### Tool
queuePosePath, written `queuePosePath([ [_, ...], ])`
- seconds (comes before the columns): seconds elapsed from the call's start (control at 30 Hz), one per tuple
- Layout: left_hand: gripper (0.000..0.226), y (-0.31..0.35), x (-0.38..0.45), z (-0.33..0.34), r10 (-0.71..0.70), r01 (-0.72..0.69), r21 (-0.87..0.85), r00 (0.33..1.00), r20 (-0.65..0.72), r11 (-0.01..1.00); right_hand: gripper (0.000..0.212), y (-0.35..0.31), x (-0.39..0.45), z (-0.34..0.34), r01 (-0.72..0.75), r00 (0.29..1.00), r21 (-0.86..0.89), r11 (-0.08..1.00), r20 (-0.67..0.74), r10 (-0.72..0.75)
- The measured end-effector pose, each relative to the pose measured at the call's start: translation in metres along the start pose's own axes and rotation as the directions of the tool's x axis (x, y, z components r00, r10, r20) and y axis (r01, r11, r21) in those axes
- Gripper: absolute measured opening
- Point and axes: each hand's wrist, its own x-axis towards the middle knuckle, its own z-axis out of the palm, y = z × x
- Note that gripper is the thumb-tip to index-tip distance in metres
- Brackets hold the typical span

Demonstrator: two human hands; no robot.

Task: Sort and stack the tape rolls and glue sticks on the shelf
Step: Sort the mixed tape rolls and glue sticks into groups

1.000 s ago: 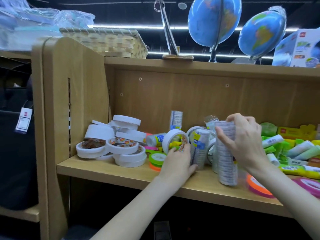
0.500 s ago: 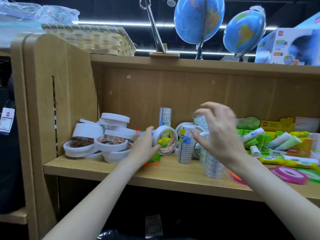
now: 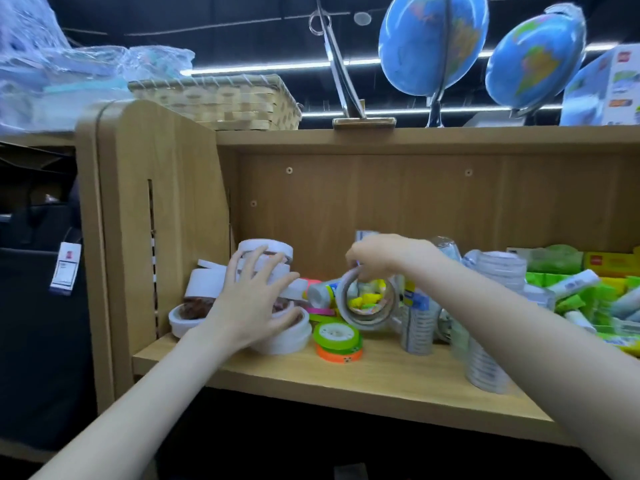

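The wooden shelf [image 3: 363, 372] stood in what looked like a shop, dark ceiling above with strip lights, and its pale board was the thing everything else sat around. On top of the unit were a woven basket [image 3: 221, 102], two blue globes [image 3: 433, 43] and a boxed item at the far right. A tall side panel [image 3: 152, 220] closed the shelf on its left, with a price tag [image 3: 65, 268] hanging beyond it.

Against that panel, at the shelf's left end, lay the heap of white tape rolls [image 3: 270, 251]. The left hand [image 3: 252, 303] rested on them with fingers spread wide and straight, gripping nothing. Toward the middle of the shelf the right hand [image 3: 391, 254] pinched the top rim of a white-edged tape roll [image 3: 367, 303] standing on edge, fingers curled down onto it. Just in front of that roll a green tape roll [image 3: 336, 336] sat flat on an orange tape roll [image 3: 339, 355], close to the front lip. Right of these stood wrapped stacks of clear tape [image 3: 485, 362], blurred, and at the shelf's right end the green and white glue sticks [image 3: 571, 285] lay jumbled.

A bare strip of board ran along the front edge, widest below the coloured rolls. Above the goods there was open height up to the top board.
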Motion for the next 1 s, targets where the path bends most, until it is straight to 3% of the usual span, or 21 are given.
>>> queuePosePath([
  [0.1, 0.058, -0.006, 0.011, -0.006, 0.042, -0.042, -0.016, 0.999, 0.016, 0.999, 0.021, 0.019, 0.011, -0.023, -0.053, 0.998, 0.298, 0.953, -0.026, 0.063],
  [0.2, 0.078, -0.009, 0.02, -0.007, 0.008, 0.007, -0.115, 0.991, 0.134, 0.993, 0.015, 0.03, 0.024, -0.038, -0.138, 0.989, 0.44, 0.887, 0.017, 0.146],
  [0.27, 0.083, -0.009, 0.023, -0.008, 0.012, -0.002, -0.053, 0.979, 0.201, 0.999, 0.012, 0.032, 0.034, -0.041, -0.181, 0.979, 0.504, 0.845, 0.009, 0.205],
  [0.43, 0.088, -0.018, 0.028, -0.012, -0.038, 0.068, -0.112, 0.967, 0.252, 0.991, 0.017, 0.026, 0.045, -0.036, -0.261, 0.963, 0.658, 0.707, 0.231, 0.141],
  [0.57, 0.069, -0.034, 0.035, -0.01, 0.037, -0.012, -0.116, 0.975, 0.218, 0.993, 0.018, 0.026, 0.061, -0.022, -0.24, 0.958, 0.769, 0.592, 0.088, 0.273],
  [0.67, 0.047, -0.044, 0.035, -0.005, 0.066, -0.011, -0.314, 0.984, 0.164, 0.949, 0.026, 0.023, 0.076, -0.018, -0.182, 0.941, 0.837, 0.516, -0.005, 0.339],
  [0.77, 0.066, -0.05, 0.035, -0.01, 0.06, -0.029, -0.495, 0.997, 0.047, 0.868, 0.027, 0.008, 0.086, -0.012, -0.107, 0.974, 0.901, 0.421, 0.01, 0.228],
  [0.87, 0.089, -0.056, 0.041, -0.021, -0.06, 0.147, -0.437, 0.977, 0.206, 0.887, 0.024, -0.002, 0.088, -0.003, -0.007, 1.0, 0.925, 0.381, 0.001, 0.015],
  [0.93, 0.082, -0.065, 0.049, -0.026, -0.1, 0.225, -0.352, 0.936, 0.338, 0.909, 0.027, -0.005, 0.088, 0.002, 0.057, 0.996, 0.907, 0.417, -0.022, -0.088],
  [1.0, 0.054, -0.074, 0.058, -0.031, -0.053, 0.263, -0.417, 0.891, 0.45, 0.87, 0.029, -0.007, 0.088, 0.004, 0.084, 0.99, 0.909, 0.408, -0.031, -0.135],
])
